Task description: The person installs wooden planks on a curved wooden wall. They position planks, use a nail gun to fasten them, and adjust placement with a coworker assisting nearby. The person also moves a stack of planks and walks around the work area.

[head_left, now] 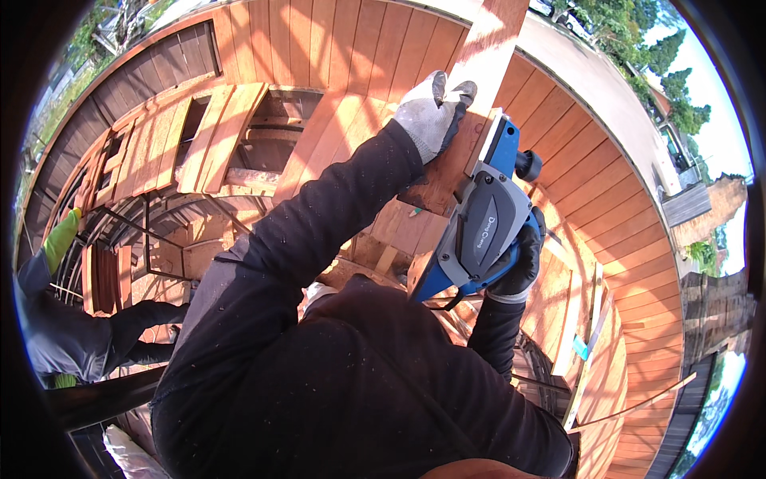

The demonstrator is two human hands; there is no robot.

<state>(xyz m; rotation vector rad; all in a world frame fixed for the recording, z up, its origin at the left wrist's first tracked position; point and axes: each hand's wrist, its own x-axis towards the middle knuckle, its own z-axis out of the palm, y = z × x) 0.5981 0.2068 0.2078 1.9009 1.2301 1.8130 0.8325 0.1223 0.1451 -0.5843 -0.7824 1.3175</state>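
Note:
A blue and grey electric hand planer [493, 215] lies against the face of a long reddish wooden board [488, 49], tilted along its length. My right hand [523, 259], in a black and grey glove, is closed around the planer's rear handle; its fingertips are partly hidden. Farther up the board, my left hand [432, 118], in a pale glove with dark fingertips, grips the board's left edge just ahead of the planer. A black knob [527, 165] sticks out at the planer's front right. Below the board is a short wood block [409, 227].
Curved wooden plank walling [614, 184] wraps around me. At left, slatted boards [215, 140] rest over dark gaps. A co-worker [68, 319] with a yellow-green glove bends at far left, near metal framing. Loose wood strips [586, 335] lie at lower right.

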